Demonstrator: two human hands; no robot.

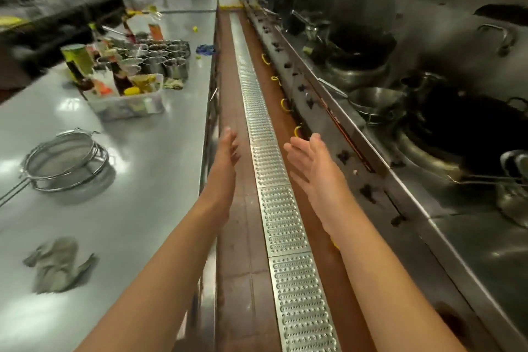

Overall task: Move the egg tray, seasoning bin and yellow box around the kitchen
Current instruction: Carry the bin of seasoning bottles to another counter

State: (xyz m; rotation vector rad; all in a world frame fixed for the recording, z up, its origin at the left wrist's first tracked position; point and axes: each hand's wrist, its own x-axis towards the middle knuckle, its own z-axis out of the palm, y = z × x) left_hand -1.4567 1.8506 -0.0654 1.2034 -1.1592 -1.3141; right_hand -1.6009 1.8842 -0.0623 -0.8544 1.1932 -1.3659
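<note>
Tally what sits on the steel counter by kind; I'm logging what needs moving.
Seasoning bin: 1
Strainers, stacked: 2
Rag: 1
Cluster of steel cups: 1, cups too blurred to count
Total: 5
Both hands, left hand and right hand, hold nothing.

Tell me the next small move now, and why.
Probably swing both arms left toward the seasoning bin on the steel counter. Both the left hand and right hand are empty with straight fingers, held out over the aisle, and the bin of bottles stands ahead on the left, untouched.
</note>
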